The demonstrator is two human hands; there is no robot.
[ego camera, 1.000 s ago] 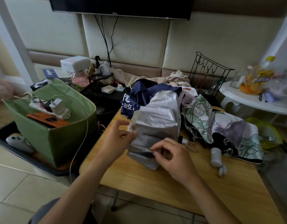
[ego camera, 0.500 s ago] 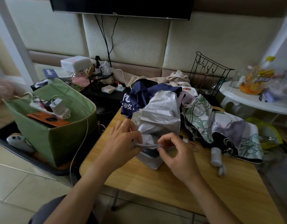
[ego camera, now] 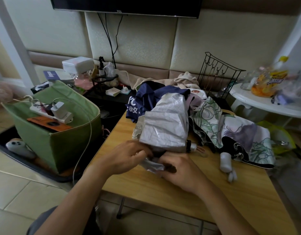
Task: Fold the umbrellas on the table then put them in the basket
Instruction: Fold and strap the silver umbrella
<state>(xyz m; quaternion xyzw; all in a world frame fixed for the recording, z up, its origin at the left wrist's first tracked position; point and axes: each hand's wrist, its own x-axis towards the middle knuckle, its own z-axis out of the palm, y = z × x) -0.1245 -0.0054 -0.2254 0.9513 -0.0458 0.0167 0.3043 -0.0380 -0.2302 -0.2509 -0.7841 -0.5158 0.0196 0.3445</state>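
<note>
A silver umbrella point(ego camera: 165, 122) lies crumpled on the wooden table point(ego camera: 180, 192), its near edge between my hands. My left hand point(ego camera: 127, 156) grips the left side of that edge with curled fingers. My right hand point(ego camera: 178, 170) pinches the fabric just beside it, and the two hands nearly touch. A floral white-and-purple umbrella point(ego camera: 236, 133) sprawls to the right, its pale handle point(ego camera: 225, 160) pointing toward me. A navy umbrella point(ego camera: 149, 97) lies behind the silver one. The green fabric basket point(ego camera: 65, 139) stands on the floor to the left.
A power strip with a charger point(ego camera: 56, 110) and an orange phone point(ego camera: 48, 123) sit across the basket's top. A black wire rack point(ego camera: 217, 73) stands at the table's back. A white round side table point(ego camera: 268, 104) with snacks is at right. A black low shelf holds bottles behind.
Both hands have dropped from the middle of the silver umbrella to its near edge and come close together, gathering the fabric downward toward the table.
</note>
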